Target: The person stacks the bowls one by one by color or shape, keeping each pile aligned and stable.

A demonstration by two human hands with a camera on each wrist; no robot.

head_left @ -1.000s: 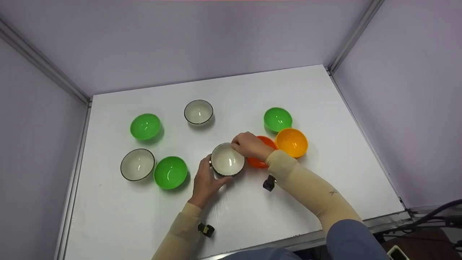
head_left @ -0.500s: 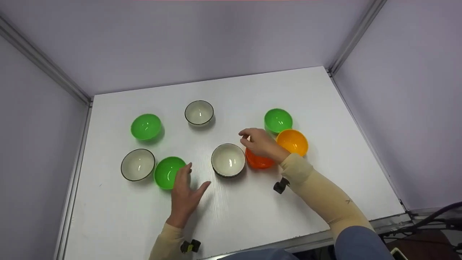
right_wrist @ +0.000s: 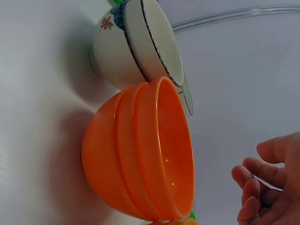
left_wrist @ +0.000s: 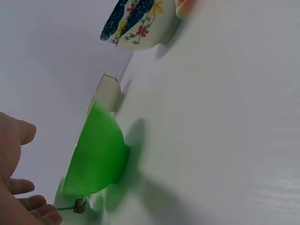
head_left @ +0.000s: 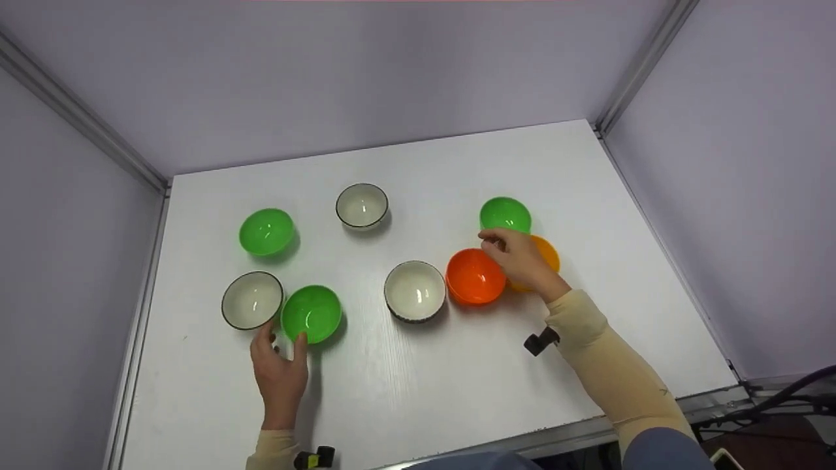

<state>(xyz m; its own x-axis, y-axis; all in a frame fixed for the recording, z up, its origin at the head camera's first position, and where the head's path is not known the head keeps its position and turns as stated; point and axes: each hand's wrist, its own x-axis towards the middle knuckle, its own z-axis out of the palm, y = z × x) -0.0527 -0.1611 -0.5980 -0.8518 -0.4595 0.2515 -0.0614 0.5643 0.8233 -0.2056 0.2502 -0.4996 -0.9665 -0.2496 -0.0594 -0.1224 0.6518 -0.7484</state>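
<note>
My left hand [head_left: 279, 375] is at the near side of a green bowl [head_left: 312, 313], thumb and fingers spread, holding nothing. In the left wrist view a small gap shows between the thumb and this green bowl [left_wrist: 96, 154]. Just left of it sits a white bowl with a dark rim [head_left: 253, 301]. My right hand [head_left: 520, 258] hovers over the orange-red bowls [head_left: 475, 277] and a yellow-orange bowl [head_left: 547, 253], fingers loosely bent around nothing. The right wrist view shows the orange-red bowls [right_wrist: 140, 154] nested, beside nested white flowered bowls [right_wrist: 126, 51].
White nested bowls [head_left: 415, 292] stand at the middle of the white table [head_left: 405, 391]. Farther back are a green bowl [head_left: 267, 232], a white bowl [head_left: 362, 205] and another green bowl [head_left: 505, 215]. Grey walls [head_left: 392, 78] enclose the table's back and sides.
The left hand has let go of the white bowls at the middle and moved left to the green bowl. The right hand has left those bowls' rim and moved right, uncovering the orange-red bowls.
</note>
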